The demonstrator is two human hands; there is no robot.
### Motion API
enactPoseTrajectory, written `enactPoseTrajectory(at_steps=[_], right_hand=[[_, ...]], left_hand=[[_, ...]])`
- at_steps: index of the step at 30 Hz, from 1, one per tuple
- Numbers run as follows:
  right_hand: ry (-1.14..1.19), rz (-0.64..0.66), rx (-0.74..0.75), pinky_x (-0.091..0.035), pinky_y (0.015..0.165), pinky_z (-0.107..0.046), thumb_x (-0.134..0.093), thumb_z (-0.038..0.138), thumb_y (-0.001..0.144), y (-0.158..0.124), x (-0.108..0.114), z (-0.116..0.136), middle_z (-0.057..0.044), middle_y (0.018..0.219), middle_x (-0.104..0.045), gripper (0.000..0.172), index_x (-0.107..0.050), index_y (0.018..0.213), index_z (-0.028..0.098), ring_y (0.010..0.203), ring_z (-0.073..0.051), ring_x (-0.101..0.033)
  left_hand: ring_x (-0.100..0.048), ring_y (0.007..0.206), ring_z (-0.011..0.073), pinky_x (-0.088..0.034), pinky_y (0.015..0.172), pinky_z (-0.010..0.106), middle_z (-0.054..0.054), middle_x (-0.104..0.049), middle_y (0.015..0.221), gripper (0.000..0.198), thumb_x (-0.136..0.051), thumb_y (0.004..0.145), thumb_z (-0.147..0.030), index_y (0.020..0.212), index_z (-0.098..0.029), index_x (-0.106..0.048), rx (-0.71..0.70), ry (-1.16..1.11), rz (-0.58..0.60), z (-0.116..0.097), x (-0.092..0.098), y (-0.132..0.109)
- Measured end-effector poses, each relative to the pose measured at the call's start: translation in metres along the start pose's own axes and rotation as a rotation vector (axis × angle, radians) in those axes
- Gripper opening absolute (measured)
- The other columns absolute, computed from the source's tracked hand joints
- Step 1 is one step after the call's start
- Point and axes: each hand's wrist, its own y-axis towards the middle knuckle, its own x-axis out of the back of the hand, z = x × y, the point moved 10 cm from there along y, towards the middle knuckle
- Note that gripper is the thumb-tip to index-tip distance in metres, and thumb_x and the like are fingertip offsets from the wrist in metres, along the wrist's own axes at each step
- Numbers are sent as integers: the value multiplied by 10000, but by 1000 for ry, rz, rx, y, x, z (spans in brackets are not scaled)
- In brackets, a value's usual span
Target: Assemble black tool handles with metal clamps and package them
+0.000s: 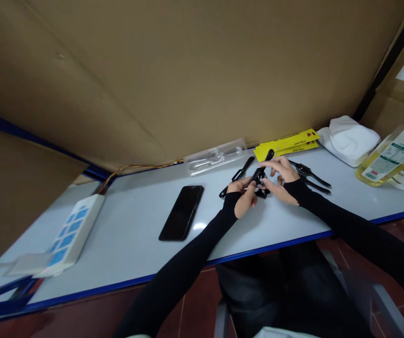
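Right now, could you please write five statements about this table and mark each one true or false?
1. The left hand and right hand are both at one black part. True.
2. The phone lies left of both hands. True.
3. The bottle is left of the white bundle. False: the bottle is right of the white bundle.
4. The yellow cards lie beyond the hands. True.
5. The clear tray lies on the phone. False: the clear tray lies apart, beyond the phone.

All lettering, as on the yellow cards (286,142), is illegible.
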Motion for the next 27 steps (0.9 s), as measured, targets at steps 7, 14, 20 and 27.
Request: enactPoseTrajectory(at_steps=[7, 14, 20, 27], right_hand=[[48, 41, 25, -462, 550, -208, -597, 216, 954, 0, -1, 7, -75, 1075, -641, 252, -812, 1083, 220, 772, -126, -598], [-60, 71, 125, -512, 649, -270, -714, 286, 923, 0, -3, 11, -99, 1169, -629, 126, -832, 918, 243, 920, -193, -569], [-160, 12, 141, -558, 811, -360, -744, 227, 854, 0, 5, 14, -119, 1238, -603, 253, -815, 1096, 245, 1120, -275, -523], [-190, 26, 242, -543, 910, -421, -630, 14, 673, -3, 7, 23, -76, 1231, -602, 353, -801, 871, 250, 1119, -289, -471]], left_hand=[[-428, 332, 107, -281, 374, 226, -55, -468, 418, 555, -663, 923, -594, 1145, -98, -777, -40, 25, -48, -4, 3, -2], [-399, 340, 94, -271, 375, 232, -57, -457, 450, 559, -682, 891, -605, 1091, -94, -791, -45, -8, -73, -10, 3, -3], [-398, 343, 90, -274, 384, 231, -53, -463, 437, 550, -697, 898, -597, 1091, -90, -793, -45, -30, -87, -8, 5, -3], [-407, 341, 92, -286, 378, 221, -47, -473, 431, 502, -653, 936, -565, 1044, -95, -792, -82, -39, -100, -10, 7, -3]])
